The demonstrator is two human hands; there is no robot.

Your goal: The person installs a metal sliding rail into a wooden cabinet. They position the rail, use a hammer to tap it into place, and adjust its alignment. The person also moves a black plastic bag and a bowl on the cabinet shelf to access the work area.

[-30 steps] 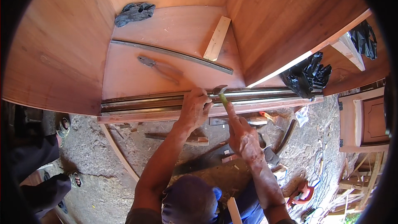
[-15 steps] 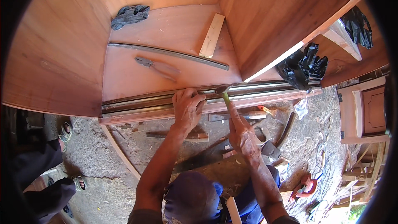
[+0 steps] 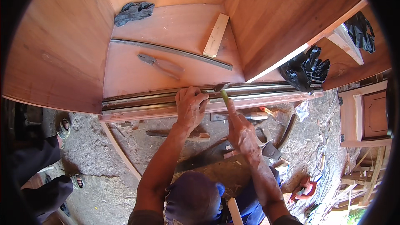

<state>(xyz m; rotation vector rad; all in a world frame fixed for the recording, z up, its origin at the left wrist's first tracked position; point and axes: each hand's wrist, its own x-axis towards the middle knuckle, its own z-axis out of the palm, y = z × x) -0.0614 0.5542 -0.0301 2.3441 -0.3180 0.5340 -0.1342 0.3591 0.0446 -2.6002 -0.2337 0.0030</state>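
Note:
My right hand (image 3: 242,136) grips a hammer by its green handle (image 3: 225,97). The dark hammer head (image 3: 221,86) is over the metal sliding track (image 3: 246,96) that runs along the front edge of the wooden cabinet (image 3: 137,116). Just left of the hammer head, my left hand (image 3: 191,106) rests on the track with its fingers pinched together. Whatever lies between those fingertips is too small and hidden to name. Behind the hands, pliers (image 3: 160,66) and a loose metal strip (image 3: 171,51) lie on the cabinet's bottom panel.
A wood block (image 3: 216,35) and black plastic bags (image 3: 134,13) (image 3: 306,68) are in the cabinet. A wooden divider (image 3: 291,21) stands to the right. Below lie a handsaw (image 3: 204,157), a chisel-like tool (image 3: 239,116) and a red power tool (image 3: 304,189). Another person's sandalled feet (image 3: 64,128) are at left.
The hammer head has shifted slightly left, nearer my left hand. My left hand keeps its pinch on the track. The whole view has moved a little.

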